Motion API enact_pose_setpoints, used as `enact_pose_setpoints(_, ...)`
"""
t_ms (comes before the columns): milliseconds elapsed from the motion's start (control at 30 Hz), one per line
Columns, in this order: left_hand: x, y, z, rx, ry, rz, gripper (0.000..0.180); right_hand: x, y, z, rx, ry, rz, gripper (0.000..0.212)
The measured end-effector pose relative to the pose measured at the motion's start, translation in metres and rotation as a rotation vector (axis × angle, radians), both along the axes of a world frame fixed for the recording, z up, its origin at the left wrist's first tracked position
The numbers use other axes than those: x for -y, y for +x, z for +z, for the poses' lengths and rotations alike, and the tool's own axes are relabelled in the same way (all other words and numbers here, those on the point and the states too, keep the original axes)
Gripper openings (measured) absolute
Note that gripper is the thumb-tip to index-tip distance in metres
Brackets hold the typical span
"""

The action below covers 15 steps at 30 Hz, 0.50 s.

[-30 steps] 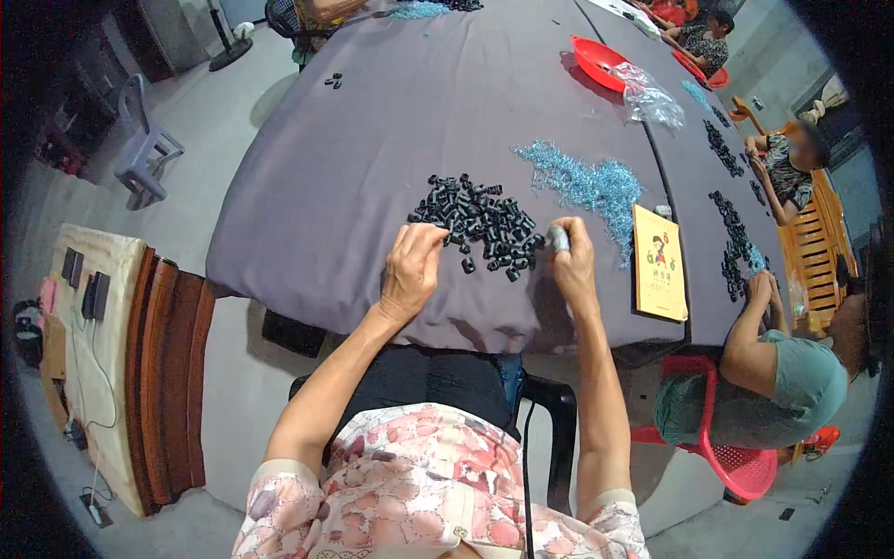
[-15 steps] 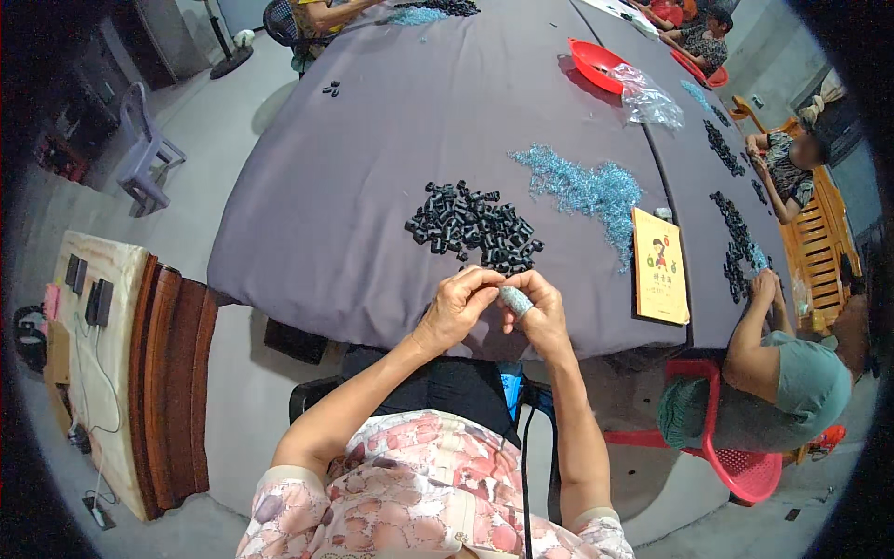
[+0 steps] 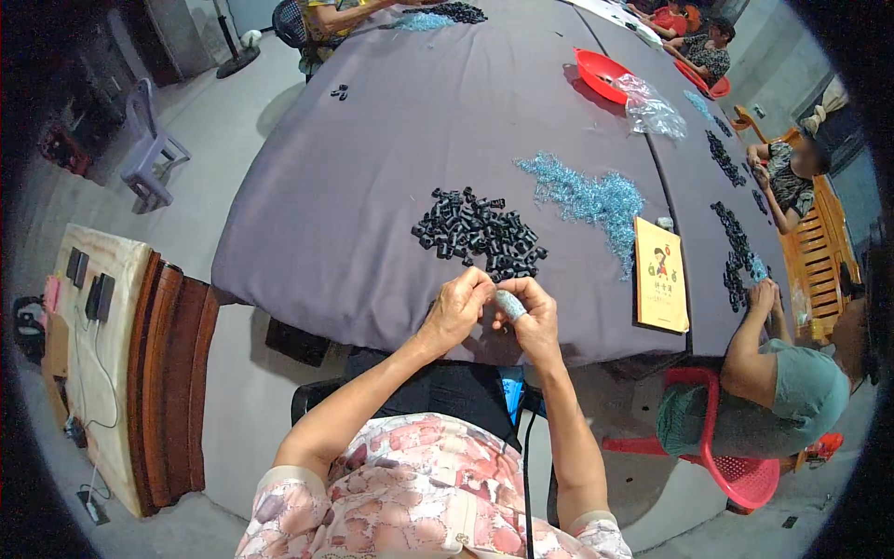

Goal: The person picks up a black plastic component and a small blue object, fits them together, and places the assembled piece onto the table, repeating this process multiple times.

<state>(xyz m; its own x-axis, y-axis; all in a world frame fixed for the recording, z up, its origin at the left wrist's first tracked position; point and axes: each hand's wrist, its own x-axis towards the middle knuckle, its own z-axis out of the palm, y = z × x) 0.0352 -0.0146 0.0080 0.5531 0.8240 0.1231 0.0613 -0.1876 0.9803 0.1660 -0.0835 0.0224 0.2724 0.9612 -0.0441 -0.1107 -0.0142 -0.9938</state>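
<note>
My left hand (image 3: 457, 309) and my right hand (image 3: 535, 328) meet above the near edge of the cloth-covered table (image 3: 317, 242). Both have their fingers pinched together, fingertips nearly touching. Whatever they hold is too small and too covered to name. A pale grey-blue wrap (image 3: 510, 305) covers my right thumb. Just beyond the fingertips lies a heap of small black cylindrical plastic pieces (image 3: 480, 230). Farther off to the right spreads a heap of tiny shiny light-blue pieces (image 3: 596, 200), too fine to make out singly.
A yellow booklet (image 3: 659, 279) lies right of my hands. Beyond it are a red basin (image 3: 601, 74) and a clear plastic bag (image 3: 652, 110). On the right, a co-worker in a green shirt (image 3: 808, 382) sits on a red chair (image 3: 736, 475). Other people sit around the table.
The view has shifted slightly. My hands stay together over the table edge, the left fingers now turned in a little closer to the wrapped thumb. The heaps look the same.
</note>
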Motion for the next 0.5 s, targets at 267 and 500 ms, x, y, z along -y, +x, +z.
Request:
enact_pose_setpoints(267,-0.004,0.0003,-0.0081,0.008,-0.014,0.037,0.025,-0.0036,-0.0023,-0.0009,0.167,0.088,0.004,0.016)
enact_pose_setpoints(500,-0.0067,0.0011,-0.0069,0.012,-0.137,-0.003,0.032,-0.0067,-0.0042,-0.0066,0.395,0.1,-0.034,0.016)
